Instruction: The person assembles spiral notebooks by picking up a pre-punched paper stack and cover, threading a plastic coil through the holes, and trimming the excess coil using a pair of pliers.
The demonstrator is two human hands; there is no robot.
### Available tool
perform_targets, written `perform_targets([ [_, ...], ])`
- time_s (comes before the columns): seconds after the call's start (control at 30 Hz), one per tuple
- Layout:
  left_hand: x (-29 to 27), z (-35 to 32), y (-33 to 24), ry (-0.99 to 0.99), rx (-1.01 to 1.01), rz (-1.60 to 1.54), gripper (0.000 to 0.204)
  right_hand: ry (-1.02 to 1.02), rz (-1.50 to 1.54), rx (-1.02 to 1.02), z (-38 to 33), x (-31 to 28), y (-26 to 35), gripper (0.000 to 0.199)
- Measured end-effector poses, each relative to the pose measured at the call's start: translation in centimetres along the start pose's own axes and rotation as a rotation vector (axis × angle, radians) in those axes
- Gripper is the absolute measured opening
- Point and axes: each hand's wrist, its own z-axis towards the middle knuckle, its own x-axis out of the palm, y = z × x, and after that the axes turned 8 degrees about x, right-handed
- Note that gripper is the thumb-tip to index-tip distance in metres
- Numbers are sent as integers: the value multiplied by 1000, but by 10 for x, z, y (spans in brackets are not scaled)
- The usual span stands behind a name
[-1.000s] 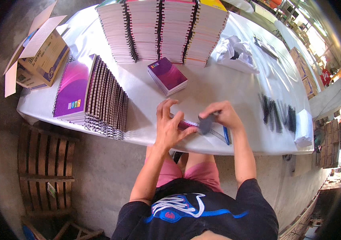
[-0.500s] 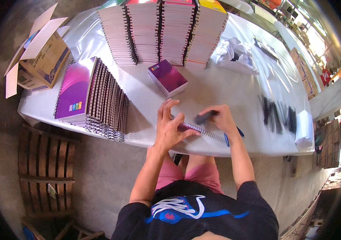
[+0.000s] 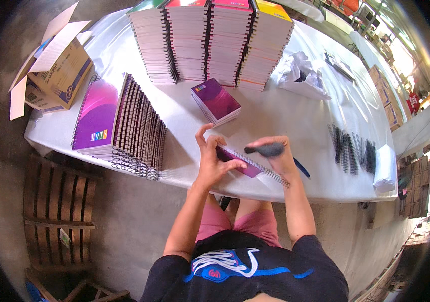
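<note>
Left hand: here it is, the left hand over the near side of the table, thumb and fingers curled round the small notebook; the grip is narrow, pinching the purple cover.
Small notebook: right there between the hands, the small notebook slants from far left to near right, close to the table's near edge.
Coil: along the far side of that notebook runs the wire coil, its tail stretching past the cover, right up by the right wrist.
Right hand: and the right hand has its grip wrapped round a dark object, just beyond the coil; too blurred to say what kind.
Blue strip: just right of that wrist lies a blue strip, partly hidden.
Small stack: beyond the hands, a small stack of purple notebooks.
Left side: a big row of spiral notebooks, purple cover on top, and an open carton beyond it.
Far side: four tall stacks side by side, green, red, pink and yellow on top.
Right side: black coils, with a white bundle beside them.
</note>
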Motion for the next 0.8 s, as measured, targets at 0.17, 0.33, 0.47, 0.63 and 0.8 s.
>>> perform_targets([
  [0.17, 0, 3, 7, 25, 41, -34, 97, -90, -475, 169, 22, -7, -4, 27],
  [0.33, -2, 4, 17, 35, 122, 54, 100, 72, -632, 78, 24, 16, 18, 25],
  [0.47, 0, 5, 12, 89, 0, -103, 100, 103, -285, 56, 30, 17, 10, 24],
  [0.63, 2, 4, 16, 56, 109, -60, 102, 81, -445, 47, 40, 26, 12, 21],
  [0.8, -6, 0, 17, 187, 81, 48, 91, -125, -777, 17, 37, 26, 18, 24],
])
